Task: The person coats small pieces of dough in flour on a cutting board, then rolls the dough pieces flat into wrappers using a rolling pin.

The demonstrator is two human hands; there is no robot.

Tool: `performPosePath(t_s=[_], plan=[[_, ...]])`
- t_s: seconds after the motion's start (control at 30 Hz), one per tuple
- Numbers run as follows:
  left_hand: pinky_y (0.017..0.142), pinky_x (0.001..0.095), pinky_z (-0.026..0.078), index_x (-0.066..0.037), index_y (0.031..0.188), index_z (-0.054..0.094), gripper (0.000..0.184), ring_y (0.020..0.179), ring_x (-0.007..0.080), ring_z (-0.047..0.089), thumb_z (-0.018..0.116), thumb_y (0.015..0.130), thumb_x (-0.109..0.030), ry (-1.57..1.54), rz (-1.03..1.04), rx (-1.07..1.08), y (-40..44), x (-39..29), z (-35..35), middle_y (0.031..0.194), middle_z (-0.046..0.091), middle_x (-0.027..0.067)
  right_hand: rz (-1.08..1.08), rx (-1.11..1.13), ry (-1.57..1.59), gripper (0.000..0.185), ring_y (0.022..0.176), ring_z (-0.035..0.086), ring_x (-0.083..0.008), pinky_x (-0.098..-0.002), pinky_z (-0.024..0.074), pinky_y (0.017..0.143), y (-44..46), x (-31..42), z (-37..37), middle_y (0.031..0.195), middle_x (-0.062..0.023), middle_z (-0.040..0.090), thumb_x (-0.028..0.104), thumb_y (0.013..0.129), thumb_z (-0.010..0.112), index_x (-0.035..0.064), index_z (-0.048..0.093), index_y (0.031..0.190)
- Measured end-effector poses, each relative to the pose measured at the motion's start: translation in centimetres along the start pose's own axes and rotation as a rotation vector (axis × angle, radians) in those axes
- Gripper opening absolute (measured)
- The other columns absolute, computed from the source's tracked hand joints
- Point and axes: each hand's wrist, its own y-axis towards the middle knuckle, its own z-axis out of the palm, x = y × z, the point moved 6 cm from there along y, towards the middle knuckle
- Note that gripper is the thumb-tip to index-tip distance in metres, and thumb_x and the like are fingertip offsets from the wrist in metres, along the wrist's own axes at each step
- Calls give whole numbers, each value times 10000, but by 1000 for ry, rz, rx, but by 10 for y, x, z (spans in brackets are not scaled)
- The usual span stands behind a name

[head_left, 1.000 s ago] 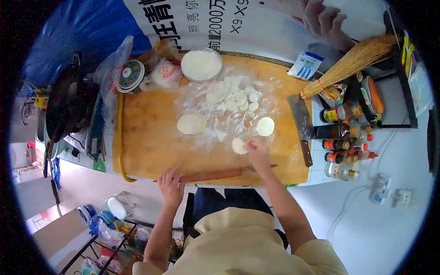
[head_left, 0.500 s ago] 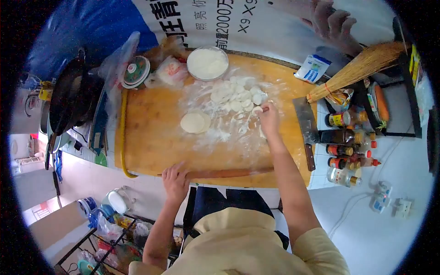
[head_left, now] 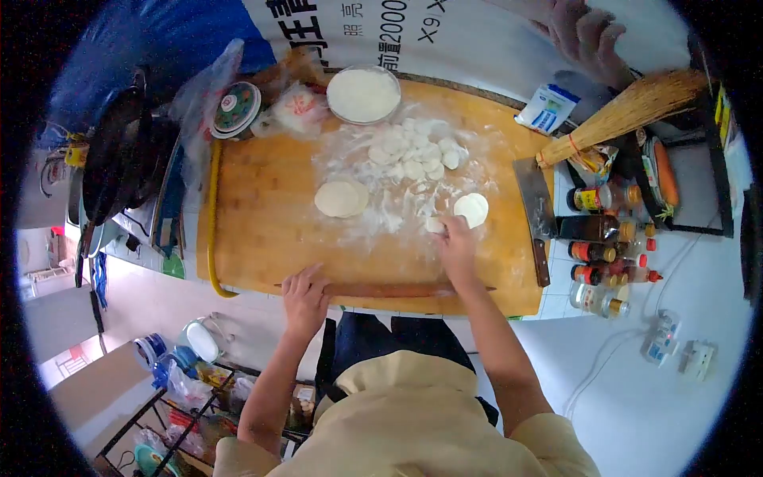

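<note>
My left hand [head_left: 305, 296] is closed over the left end of a wooden rolling pin [head_left: 381, 290], which lies along the near edge of the wooden board. Pinched in my right hand [head_left: 458, 248] is a small dough disc [head_left: 435, 225], low over the floured wood. Just beyond those fingers lies a round dough wrapper [head_left: 472, 209]. A short stack of rolled wrappers [head_left: 340, 198] rests left of the middle. Further back, many small flattened dough pieces [head_left: 413, 151] are heaped in scattered flour.
A bowl of flour [head_left: 363, 95] stands at the board's back edge, beside a plastic bag [head_left: 300, 110] and a lidded tin [head_left: 236, 109]. A cleaver [head_left: 534, 199] lies along the right edge, near a straw broom [head_left: 620, 119] and several sauce bottles [head_left: 592, 228].
My right hand has come nearer and slightly left, carrying a small dough disc. The wrapper on the right is now uncovered. My left hand stays on the rolling pin; the view has shifted slightly.
</note>
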Motion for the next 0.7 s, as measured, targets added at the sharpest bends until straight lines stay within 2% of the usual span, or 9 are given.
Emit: performPosePath(t_s=[0.03,0.13,0.2,0.33,0.4,0.43,0.5,0.57,0.7], plan=[[893,418,382,-117,903,656,218,1043,270,542,680,686,-107,-24,12,11,3,-1,0,1181,584,51,5,-4,4,287,887,583,-302,-359,484,773,-2,9,6,979,-143,572,26,754,676,33,596,1030],[901,426,379,-116,900,657,212,1063,279,535,673,688,-109,-36,48,7,8,-1,0,1191,580,53,51,309,56,324,1014,556,-344,-401,477,860,-13,25,30,1101,-130,552,20,780,655,75,585,1091],[903,431,378,-114,899,657,208,1070,286,531,670,692,-111,-31,68,-12,9,0,2,1196,579,57,-120,490,-20,307,1035,556,-347,-408,472,882,-30,37,37,1117,-123,557,38,787,660,79,601,1085],[915,438,376,-113,900,656,206,1090,314,522,678,697,-135,-64,31,-7,8,16,7,1218,572,83,12,415,168,310,1088,543,-348,-416,462,907,-60,16,19,1189,-134,550,57,816,632,99,606,1122],[929,438,373,-113,904,656,207,1103,327,518,682,701,-147,-83,23,-15,14,23,7,1237,567,103,-37,106,-92,357,1097,531,-329,-410,430,933,-65,7,-15,1270,-156,505,64,856,583,103,581,1211],[974,454,355,-97,951,641,261,1160,346,486,689,709,-182,-86,40,27,21,25,10,1290,527,136,-36,106,-92,357,1097,531,-329,-410,430,933,-62,5,-20,1270,-156,505,64,856,583,103,581,1211],[1018,470,336,-81,999,625,321,1217,364,455,695,717,-217,-90,57,74,41,28,19,1344,487,169,-166,42,-471,397,1206,464,-353,-478,341,1033,-50,12,-31,1396,-170,412,95,886,535,62,519,1281],[1102,501,251,-29,1236,506,600,1325,386,343,699,735,-296,-93,-5,143,59,30,36,1433,365,227,-179,44,-550,427,1252,420,-358,-502,297,1062,-24,17,-29,1426,-168,381,119,893,521,54,485,1313],[1140,511,179,23,1400,293,866,1375,376,266,704,737,-353,-42,41,187,59,26,33,1468,300,234,-130,147,-587,497,1367,289,-353,-531,225,1111,-24,6,-22,1480,-169,312,164,903,493,71,411,1385]])
